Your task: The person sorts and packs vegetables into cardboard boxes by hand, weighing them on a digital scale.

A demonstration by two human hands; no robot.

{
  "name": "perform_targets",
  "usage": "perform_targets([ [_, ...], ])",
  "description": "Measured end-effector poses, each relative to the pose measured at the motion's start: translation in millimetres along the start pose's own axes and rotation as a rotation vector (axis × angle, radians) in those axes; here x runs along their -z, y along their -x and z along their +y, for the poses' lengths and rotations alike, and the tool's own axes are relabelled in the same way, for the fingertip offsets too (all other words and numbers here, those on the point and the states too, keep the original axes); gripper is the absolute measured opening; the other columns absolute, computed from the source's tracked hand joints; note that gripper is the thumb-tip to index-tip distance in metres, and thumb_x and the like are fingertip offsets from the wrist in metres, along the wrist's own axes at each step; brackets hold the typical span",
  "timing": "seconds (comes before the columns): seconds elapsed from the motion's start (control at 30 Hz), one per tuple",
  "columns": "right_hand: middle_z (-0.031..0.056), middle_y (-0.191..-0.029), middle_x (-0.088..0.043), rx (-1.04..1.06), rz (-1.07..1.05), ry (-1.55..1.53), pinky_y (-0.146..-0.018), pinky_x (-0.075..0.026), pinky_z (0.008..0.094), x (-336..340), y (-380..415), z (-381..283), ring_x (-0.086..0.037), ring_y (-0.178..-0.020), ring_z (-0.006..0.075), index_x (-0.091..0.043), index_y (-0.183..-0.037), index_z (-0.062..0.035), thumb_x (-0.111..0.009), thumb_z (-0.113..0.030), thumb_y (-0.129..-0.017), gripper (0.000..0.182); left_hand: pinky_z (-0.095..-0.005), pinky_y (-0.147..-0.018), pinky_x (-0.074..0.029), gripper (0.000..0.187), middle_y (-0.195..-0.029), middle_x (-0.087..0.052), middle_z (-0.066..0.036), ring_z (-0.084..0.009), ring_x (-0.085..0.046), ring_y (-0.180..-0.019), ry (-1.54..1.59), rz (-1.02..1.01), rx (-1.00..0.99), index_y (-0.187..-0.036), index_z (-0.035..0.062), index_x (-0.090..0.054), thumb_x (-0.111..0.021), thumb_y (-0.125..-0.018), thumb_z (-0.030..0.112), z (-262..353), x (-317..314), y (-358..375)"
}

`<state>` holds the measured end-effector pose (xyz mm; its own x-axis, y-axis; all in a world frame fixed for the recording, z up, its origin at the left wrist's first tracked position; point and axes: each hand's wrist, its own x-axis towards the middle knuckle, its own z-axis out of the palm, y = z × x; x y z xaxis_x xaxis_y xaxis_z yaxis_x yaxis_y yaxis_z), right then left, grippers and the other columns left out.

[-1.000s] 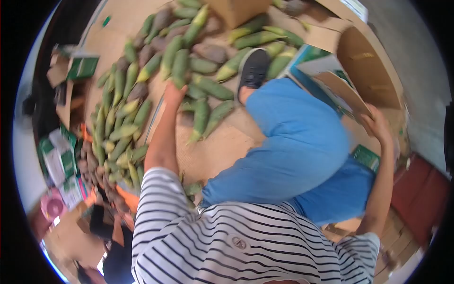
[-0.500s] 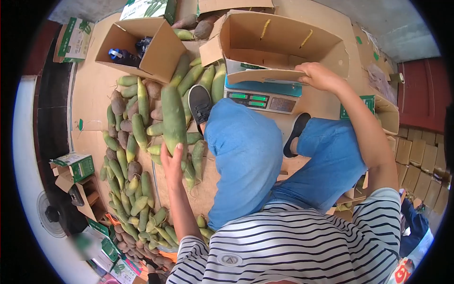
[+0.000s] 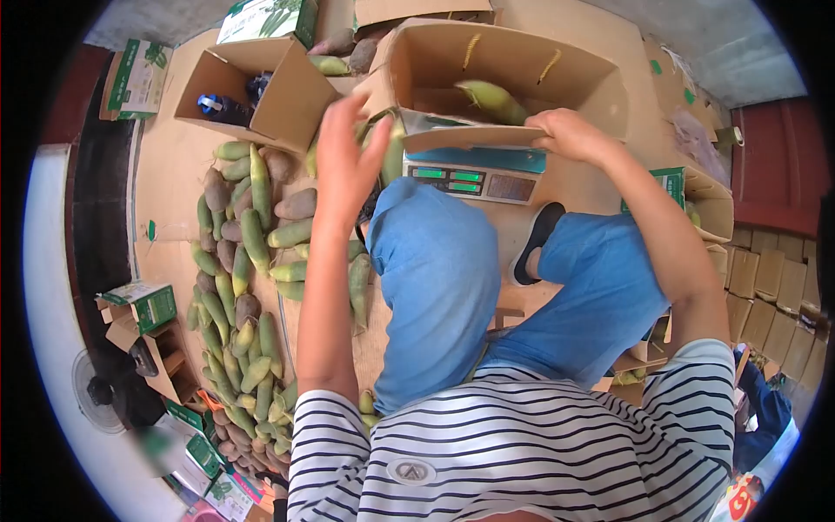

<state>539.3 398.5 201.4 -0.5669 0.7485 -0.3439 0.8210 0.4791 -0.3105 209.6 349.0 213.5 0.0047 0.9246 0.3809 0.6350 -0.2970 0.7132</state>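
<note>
A large green radish (image 3: 494, 102) lies at a slant inside the open cardboard box (image 3: 596, 100), which stands on a digital scale (image 3: 509, 188) with lit green displays. My right hand (image 3: 570, 135) grips the right end of the box's near flap (image 3: 461, 137), folded outward over the scale. To the left of the box, my left hand (image 3: 348, 165) is raised with fingers apart and nothing in them. It covers part of the radishes behind it.
Many green radishes (image 3: 252, 239) and reddish-brown roots (image 3: 300, 204) cover the floor on the left. A smaller carton (image 3: 300, 100) holding a blue-capped bottle (image 3: 224, 109) stands behind them. More cartons (image 3: 713, 204) line the right side. My legs (image 3: 444, 261) flank the near side of the scale.
The large radish has left my left hand and now rests in the box. My left hand has moved up and away, opening. My right hand stays on the flap.
</note>
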Motion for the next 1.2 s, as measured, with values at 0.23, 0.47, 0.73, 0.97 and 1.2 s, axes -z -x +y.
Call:
perform_targets([
  [0.23,0.0198,-0.102,-0.061,0.059,-0.033,-0.188,-0.085,-0.044,0.0382,6.5,-5.4,-3.6,-0.057,-0.097,0.0349,-0.059,-0.108,0.0011,-0.060,-0.010,-0.080,0.030,-0.0440,-0.078,-0.048,0.042,-0.102,-0.057,-0.019,-0.0323,-0.058,-0.093,-0.364,-0.142,0.514,-0.111,-0.0005,-0.055,-0.068,-0.075,0.016,-139.2,27.0,233.4],
  [0.47,0.0181,-0.100,-0.063,0.034,0.071,-0.181,-0.083,-0.045,0.0351,-7.9,-7.4,3.4,-0.059,-0.092,0.0311,-0.059,-0.107,0.0014,-0.060,-0.010,-0.081,0.028,-0.0441,-0.083,-0.047,0.067,-0.103,-0.055,-0.022,-0.0377,-0.055,-0.099,-0.548,-0.251,1.036,-0.129,0.0027,-0.037,-0.072,-0.073,0.019,-151.4,43.1,370.0],
  [0.73,0.0164,-0.097,-0.064,0.022,0.064,-0.182,-0.082,-0.046,0.0323,-4.0,-8.1,-28.1,-0.061,-0.089,0.0255,-0.060,-0.105,0.0032,-0.060,-0.010,-0.083,0.026,-0.0449,-0.082,-0.048,0.054,-0.101,-0.055,-0.024,-0.0389,-0.055,-0.098,-0.526,-0.200,1.127,-0.107,-0.0008,-0.041,-0.074,-0.072,0.023,-162.5,40.6,368.3],
  [0.97,0.0172,-0.099,-0.064,-0.108,0.107,-0.330,-0.083,-0.045,0.0330,-10.9,-14.8,-25.0,-0.061,-0.090,0.0262,-0.059,-0.108,0.0035,-0.060,-0.010,-0.082,0.029,-0.0440,-0.080,-0.049,0.057,-0.102,-0.055,-0.025,-0.0400,-0.056,-0.096,-0.524,-0.065,1.128,-0.107,-0.0014,-0.043,-0.076,-0.070,0.027,-169.3,26.6,373.2],
  [1.2,0.0188,-0.099,-0.062,0.030,0.043,-0.216,-0.082,-0.045,0.0343,0.2,-12.5,-23.1,-0.060,-0.090,0.0308,-0.059,-0.107,0.0030,-0.060,-0.009,-0.082,0.028,-0.0394,-0.090,-0.045,0.060,-0.114,-0.054,-0.025,-0.0343,-0.055,-0.104,0.234,0.253,1.166,-0.119,-0.0045,-0.049,-0.072,-0.071,0.023,-174.8,25.4,372.4],
])
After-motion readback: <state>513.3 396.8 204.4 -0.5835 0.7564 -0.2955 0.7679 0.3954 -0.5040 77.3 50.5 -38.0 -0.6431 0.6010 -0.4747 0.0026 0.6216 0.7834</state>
